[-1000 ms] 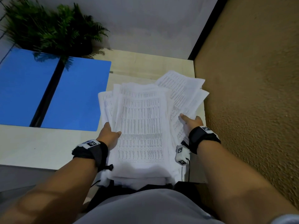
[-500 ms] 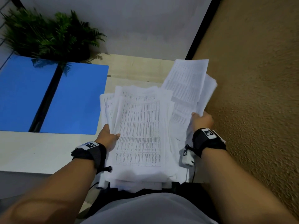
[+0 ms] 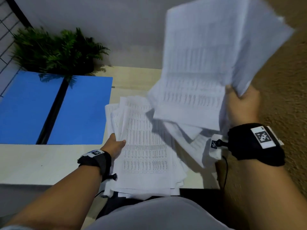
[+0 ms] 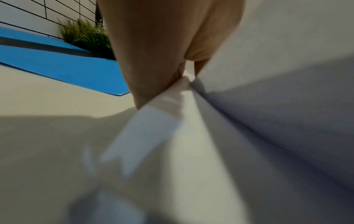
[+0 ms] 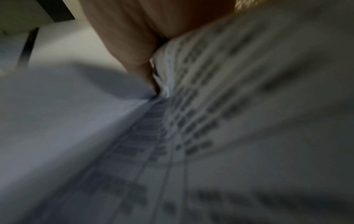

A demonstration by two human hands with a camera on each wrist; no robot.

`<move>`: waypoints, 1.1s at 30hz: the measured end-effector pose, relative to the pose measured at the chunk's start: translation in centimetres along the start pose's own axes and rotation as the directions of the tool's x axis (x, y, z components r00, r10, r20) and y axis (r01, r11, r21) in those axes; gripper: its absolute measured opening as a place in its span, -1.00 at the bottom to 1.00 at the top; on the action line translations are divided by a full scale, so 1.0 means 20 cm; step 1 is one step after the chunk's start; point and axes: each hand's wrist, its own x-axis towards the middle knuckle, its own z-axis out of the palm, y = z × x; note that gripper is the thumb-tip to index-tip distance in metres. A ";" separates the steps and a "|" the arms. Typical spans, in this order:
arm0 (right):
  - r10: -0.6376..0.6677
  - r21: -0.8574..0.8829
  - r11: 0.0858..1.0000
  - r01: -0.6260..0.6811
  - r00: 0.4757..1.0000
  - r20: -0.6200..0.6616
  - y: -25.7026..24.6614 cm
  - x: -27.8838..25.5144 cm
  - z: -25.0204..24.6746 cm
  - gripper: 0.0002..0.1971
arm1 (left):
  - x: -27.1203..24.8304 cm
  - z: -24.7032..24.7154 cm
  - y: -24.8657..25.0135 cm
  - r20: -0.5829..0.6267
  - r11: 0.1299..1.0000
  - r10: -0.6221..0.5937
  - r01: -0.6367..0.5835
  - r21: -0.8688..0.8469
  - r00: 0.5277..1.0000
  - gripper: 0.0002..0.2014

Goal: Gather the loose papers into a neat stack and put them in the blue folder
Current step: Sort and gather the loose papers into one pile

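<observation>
A loose pile of printed papers (image 3: 144,143) lies on the pale table's near right part, its near edge hanging over the table front. My left hand (image 3: 114,143) grips the pile's left edge, thumb on top; in the left wrist view the hand (image 4: 172,50) pinches the sheets (image 4: 172,121). My right hand (image 3: 240,103) holds a blurred bundle of sheets (image 3: 204,63) raised high above the pile's right side; the right wrist view shows its fingers (image 5: 134,45) clamped on printed pages (image 5: 229,121). The blue folder (image 3: 54,110) lies open and flat at the left.
A green potted plant (image 3: 54,50) stands at the table's back left, overhanging the folder. A tan textured wall (image 3: 282,113) runs close along the right. Bare table (image 3: 41,163) shows in front of the folder.
My right hand has lifted a bundle of sheets up and away from the pile's right side. The left hand has stayed on the pile's left edge. The view has tilted up slightly.
</observation>
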 end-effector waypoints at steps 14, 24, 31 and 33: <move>0.497 -0.225 0.855 -0.467 0.618 0.609 0.54 -0.48 0.50 -0.49 | -0.04 0.02 0.01 -0.068 0.949 0.203 -0.214 -0.230 0.977 -0.15; 0.392 -0.266 0.917 -0.299 0.798 0.457 0.58 -0.41 0.52 -0.47 | 0.06 0.01 0.00 -0.161 0.970 0.217 -0.231 -0.076 0.963 -0.63; 0.391 -0.308 0.917 -0.255 0.732 0.558 0.54 -0.40 0.63 -0.40 | 0.10 -0.01 0.03 -0.090 0.975 0.198 -0.206 -0.083 0.976 -0.73; 0.342 -0.370 0.915 -0.162 0.797 0.497 0.53 -0.40 0.61 -0.57 | 0.14 -0.01 0.00 -0.081 0.971 0.190 -0.199 -0.135 0.979 -0.50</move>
